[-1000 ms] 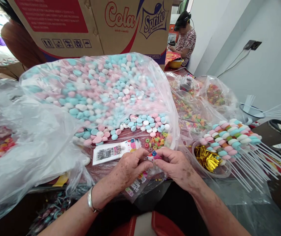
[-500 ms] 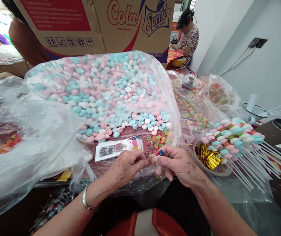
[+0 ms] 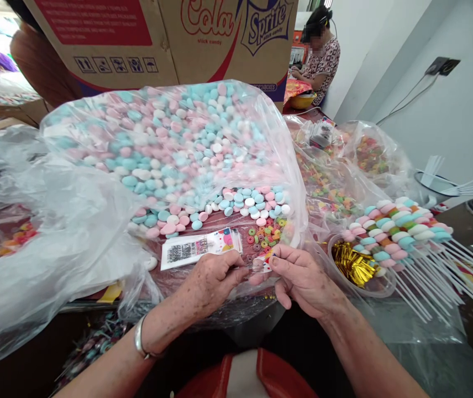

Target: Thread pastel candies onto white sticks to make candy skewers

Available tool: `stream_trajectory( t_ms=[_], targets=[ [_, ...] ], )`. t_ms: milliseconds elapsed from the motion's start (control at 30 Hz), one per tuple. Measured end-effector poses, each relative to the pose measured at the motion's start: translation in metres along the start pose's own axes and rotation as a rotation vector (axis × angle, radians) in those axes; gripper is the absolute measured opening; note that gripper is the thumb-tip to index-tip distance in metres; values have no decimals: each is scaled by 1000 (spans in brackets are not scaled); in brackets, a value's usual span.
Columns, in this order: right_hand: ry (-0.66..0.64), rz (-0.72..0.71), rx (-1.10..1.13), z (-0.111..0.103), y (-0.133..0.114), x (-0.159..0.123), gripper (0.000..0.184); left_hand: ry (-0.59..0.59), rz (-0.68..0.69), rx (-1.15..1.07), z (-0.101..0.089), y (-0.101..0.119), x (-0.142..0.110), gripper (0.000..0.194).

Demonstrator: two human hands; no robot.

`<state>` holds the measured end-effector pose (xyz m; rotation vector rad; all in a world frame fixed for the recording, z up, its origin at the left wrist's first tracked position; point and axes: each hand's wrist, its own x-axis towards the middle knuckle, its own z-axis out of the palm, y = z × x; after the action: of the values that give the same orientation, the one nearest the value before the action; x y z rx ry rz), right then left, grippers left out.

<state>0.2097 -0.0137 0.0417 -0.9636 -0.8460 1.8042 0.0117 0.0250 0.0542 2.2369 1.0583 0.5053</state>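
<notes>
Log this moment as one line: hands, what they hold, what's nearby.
left hand: pinching small printed wrapper | right hand: pinching same wrapper | front: ring candies, label card | right: candy skewers, gold foil cup

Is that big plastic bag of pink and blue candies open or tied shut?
Open: the candy bag's mouth gapes toward the hands, loose candies spilling out.

candies in clear bag [image 3: 178, 143]: pink, pale blue, white | ring sweets [image 3: 266, 235] just right of bag mouth: red, green, orange, yellow | foil ties [image 3: 350, 262]: gold | skewered sweets [image 3: 394, 229]: pastel stripes; white sticks | carton [image 3: 157, 38] behind bag: brown, red panel | small wrapper [image 3: 263, 263] between fingers: white, red, blue print
</notes>
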Motion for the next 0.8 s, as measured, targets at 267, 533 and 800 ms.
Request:
stream_trajectory(
  t_ms=[267, 533, 800],
  targets=[
    [-174, 14, -65, -6, -2, -9, 31, 141, 28, 202, -9, -18, 0, 18],
    [-87, -146, -35, 0, -1, -3, 31, -55, -86, -173, -11, -14, -3, 24],
    [34, -234, -411, 1, -4, -4, 9, -66, -60, -119, -10, -5, 0, 19]
  ],
)
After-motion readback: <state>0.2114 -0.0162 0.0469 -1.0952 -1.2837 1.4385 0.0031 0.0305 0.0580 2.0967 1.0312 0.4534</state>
